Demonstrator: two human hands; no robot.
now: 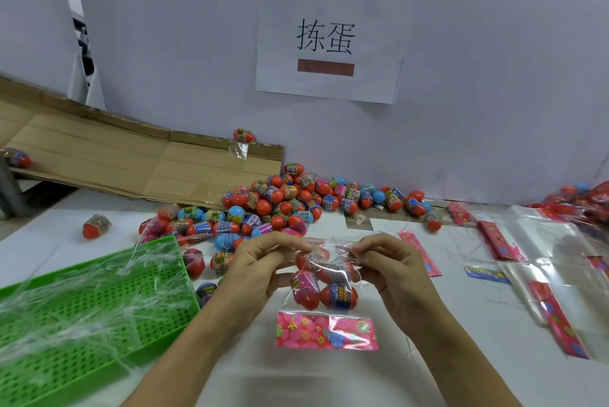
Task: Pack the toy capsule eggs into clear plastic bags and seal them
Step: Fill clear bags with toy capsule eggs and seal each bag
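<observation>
we pinch the clear bag (324,278) mouth at twelve o'clock, left hand (260,261) and right hand (389,261), so the eggs (337,296) stay down for sealing.

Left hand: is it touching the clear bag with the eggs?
Touching. The head view shows the left hand pinching the clear bag's top edge.

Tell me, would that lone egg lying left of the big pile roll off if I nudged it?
Probably. The lone egg is rounded and lies on its side on the smooth white table, so a nudge would likely send it wobbling in a curve. It looks like light plastic. Its shiny wrap suggests it may slip in fingers.
</observation>
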